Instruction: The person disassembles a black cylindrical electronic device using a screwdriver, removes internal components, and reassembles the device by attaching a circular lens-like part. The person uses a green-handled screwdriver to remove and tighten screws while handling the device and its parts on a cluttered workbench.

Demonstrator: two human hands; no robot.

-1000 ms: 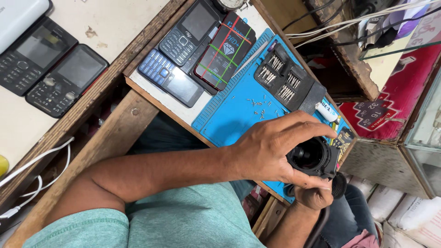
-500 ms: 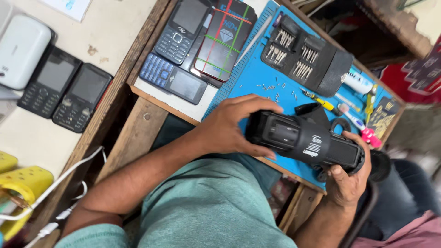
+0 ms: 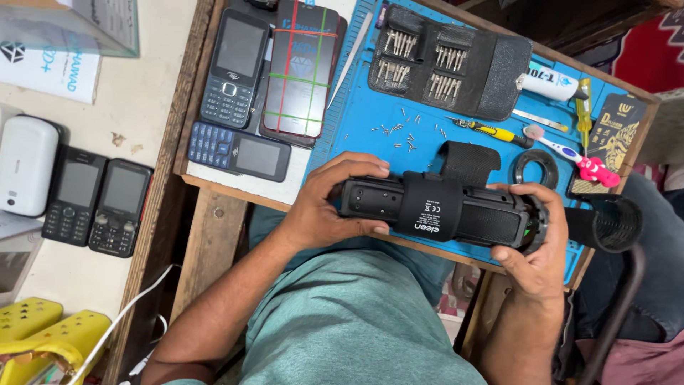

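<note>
Two hands clamp a rigid, probably fairly heavy black cylindrical speaker (image 3: 442, 207) over the blue work mat (image 3: 356, 135), long axis lying left-right, the left hand (image 3: 324, 207) wrapping one end and the right hand (image 3: 541, 246) cupping the other, above scattered tiny screws (image 3: 399, 132).

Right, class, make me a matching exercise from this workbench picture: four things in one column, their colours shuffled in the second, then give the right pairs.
Things:
1. cylindrical speaker
2. work mat
3. toothbrush handle
4. power strip

Colours:
A. yellow
B. pink
C. black
D. blue

Pairs: 1-C, 2-D, 3-B, 4-A.

The left hand and right hand hold the speaker by its ends.
</note>
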